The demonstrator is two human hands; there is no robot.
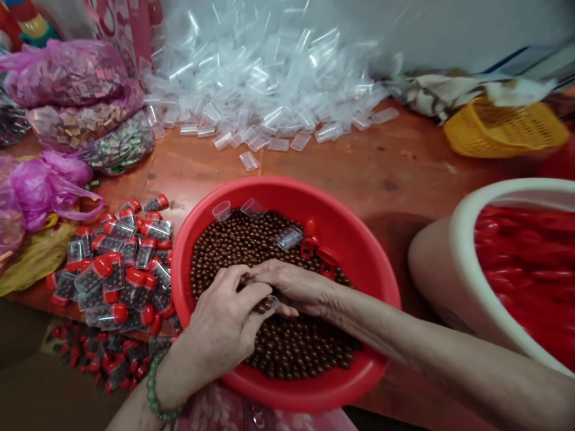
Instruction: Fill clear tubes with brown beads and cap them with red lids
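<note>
In the head view I see the left hand curled around a clear case, above brown beads in a red basin on the bench. The right hand meets it; its fingertips are partly hidden, so I cannot tell its grip. Red-capped cases lie heaped left of the basin.

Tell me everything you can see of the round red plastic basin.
The round red plastic-looking basin is open and upright, with sloping walls and a smooth rim. It seems to rest on the reddish-brown wooden table. Glossy brown balls, clear plastic cases and small red caps lie inside. The left hand and right hand are over the balls; whether they touch it is unclear.
</note>
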